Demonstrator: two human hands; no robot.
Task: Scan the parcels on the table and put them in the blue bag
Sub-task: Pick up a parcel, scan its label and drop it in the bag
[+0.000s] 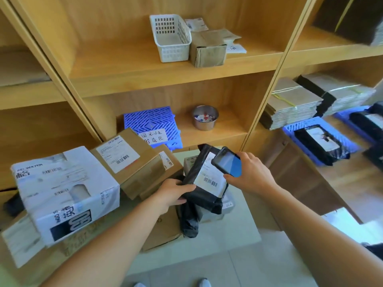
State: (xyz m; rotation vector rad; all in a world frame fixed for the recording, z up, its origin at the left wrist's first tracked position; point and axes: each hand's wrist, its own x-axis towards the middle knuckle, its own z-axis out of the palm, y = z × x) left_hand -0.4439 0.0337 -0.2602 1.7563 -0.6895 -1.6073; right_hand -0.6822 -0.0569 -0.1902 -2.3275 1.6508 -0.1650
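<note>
Item 1: a white printed carton (66, 189) is stacked on brown boxes at the table's 9 o'clock side; a labelled brown box (128, 160) is leaned at its 2 o'clock, touching it; a second brown box (165, 162) is tucked just behind. Item 2: the left hand (174, 192) is closed around the lower left edge of a black poly parcel (204, 183), thumb laid on top; the parcel is held tilted above the table (228, 230), its white barcode label (210, 179) turned upward; its loose tail is draped down at 6 o'clock. Item 3: a dark phone (227, 161) is gripped in the right hand (249, 175), fingers wrapped along its right edge, screen held over the label's 1 o'clock corner, touching or just above it. Item 4: at 3 o'clock, black parcels (323, 143) are laid on blue slatted trays (290, 129); bundled flat cardboard (290, 104) is shelved behind them.
</note>
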